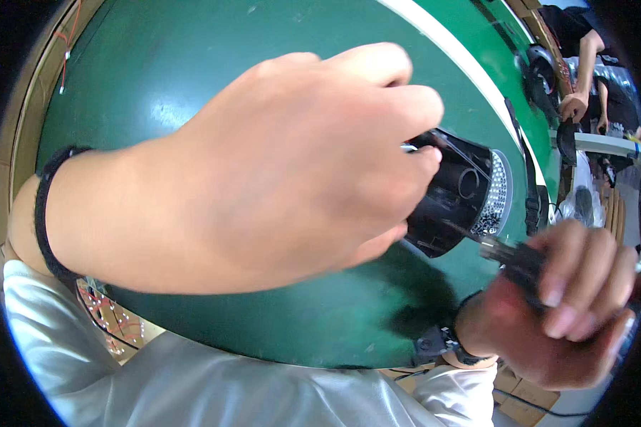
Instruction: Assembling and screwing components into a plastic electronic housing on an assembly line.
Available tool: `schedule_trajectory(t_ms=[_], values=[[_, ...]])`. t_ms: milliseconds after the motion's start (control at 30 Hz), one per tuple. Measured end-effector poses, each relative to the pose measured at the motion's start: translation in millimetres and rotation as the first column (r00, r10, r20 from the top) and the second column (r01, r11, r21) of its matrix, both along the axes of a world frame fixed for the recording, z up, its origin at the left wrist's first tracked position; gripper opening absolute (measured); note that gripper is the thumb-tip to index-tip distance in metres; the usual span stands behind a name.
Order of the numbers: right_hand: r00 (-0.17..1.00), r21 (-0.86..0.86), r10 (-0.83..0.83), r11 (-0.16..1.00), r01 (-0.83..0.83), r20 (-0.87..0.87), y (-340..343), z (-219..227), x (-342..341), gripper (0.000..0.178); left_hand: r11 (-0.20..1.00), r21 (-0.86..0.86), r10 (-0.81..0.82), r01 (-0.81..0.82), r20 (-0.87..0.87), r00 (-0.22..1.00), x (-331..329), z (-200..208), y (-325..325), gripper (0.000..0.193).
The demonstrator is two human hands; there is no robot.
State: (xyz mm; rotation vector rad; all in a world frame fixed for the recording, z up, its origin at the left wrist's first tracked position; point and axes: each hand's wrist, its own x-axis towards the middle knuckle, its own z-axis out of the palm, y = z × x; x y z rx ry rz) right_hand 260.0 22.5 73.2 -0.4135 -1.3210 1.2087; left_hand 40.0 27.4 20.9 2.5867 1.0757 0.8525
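My left hand [313, 156] fills the middle of the view with its back toward me. Its fingers are curled around the left side of a black plastic housing [452, 188]; the thumb and the grip itself are hidden. A clear, studded band, curved like a lamp lens [497, 192], edges the housing on the right. A small shiny bit shows between the left fingers, too small to name. At the lower right my right hand [563, 306], somewhat blurred, is closed around a black-handled tool [520, 265]. Its silver collar and thin shaft point toward the housing's lower right side.
Both hands are over a green tabletop [157, 99] with a white strip [449, 43] along its far side. A black strap [523, 164] lies along that edge. Red wires [65, 64] hang at upper left, more wires [114, 320] at lower left. Other people's arms [584, 71] show at upper right.
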Motion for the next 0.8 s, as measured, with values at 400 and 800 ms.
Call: schedule_trajectory(t_ms=[400,800], values=[[0.963,0.115,-0.217,0.973,0.2,0.162,43,-4,91,0.02,0.997,0.07,-0.009,0.029,-0.269,0.963,-5,35,6,0.086],[0.972,0.078,-0.152,0.987,0.139,0.181,55,-5,103,0.019,0.994,-0.013,-0.107,0.108,-0.304,0.947,-15,29,22,0.03]])
